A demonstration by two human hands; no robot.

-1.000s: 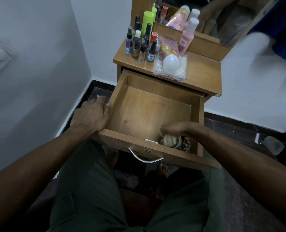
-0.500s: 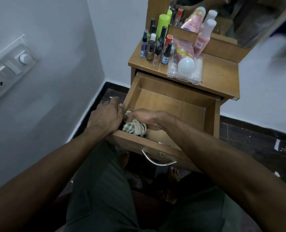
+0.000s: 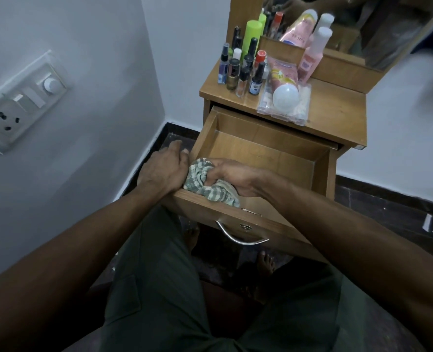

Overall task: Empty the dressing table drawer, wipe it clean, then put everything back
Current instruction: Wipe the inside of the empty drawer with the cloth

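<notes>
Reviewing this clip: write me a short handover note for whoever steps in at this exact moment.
Left hand: rests on the near left corner of the open drawer, steadying it.
Right hand: grips a checked cloth bunched at the drawer's near left inside corner.
Things: bottles, a tube and a clear box stand on the tabletop.
Done: the visible part of the drawer is empty.
Left: finish wiping, then put everything back.

Beyond the right hand point(image 3: 231, 177), a small dark bottle point(image 3: 256, 81) bears a label starting "HIV"; other labels are too blurred to read.
</notes>
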